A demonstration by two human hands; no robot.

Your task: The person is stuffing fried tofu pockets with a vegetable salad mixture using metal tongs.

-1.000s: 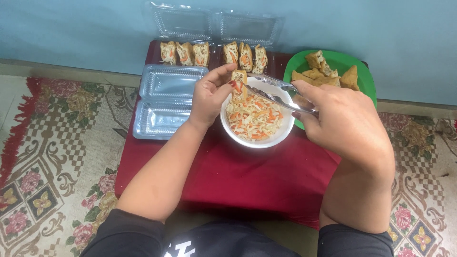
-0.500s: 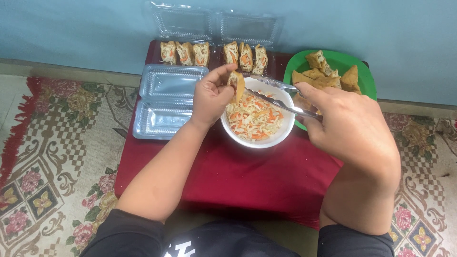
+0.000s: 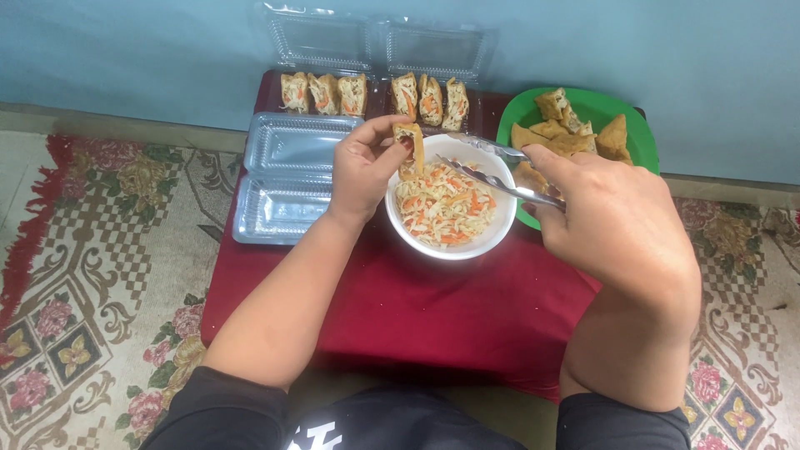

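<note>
Tofu piece [image 3: 409,142] pinched in left hand [image 3: 364,171], upright over the far rim of the white bowl [image 3: 448,243] of shredded vegetables. Right hand [image 3: 612,221] closed around metal tongs [image 3: 492,171], tips over the bowl. Green plate [image 3: 642,142] just beside, on the red table [image 3: 433,308].

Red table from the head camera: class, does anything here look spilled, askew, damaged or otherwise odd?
Nothing stands out. The shredded vegetable filling stays inside the white bowl, the stuffed tofu pieces sit in neat rows, and no spill shows on the red cloth. The left hand holds one tofu pocket upright; the right hand holds tongs.
</note>
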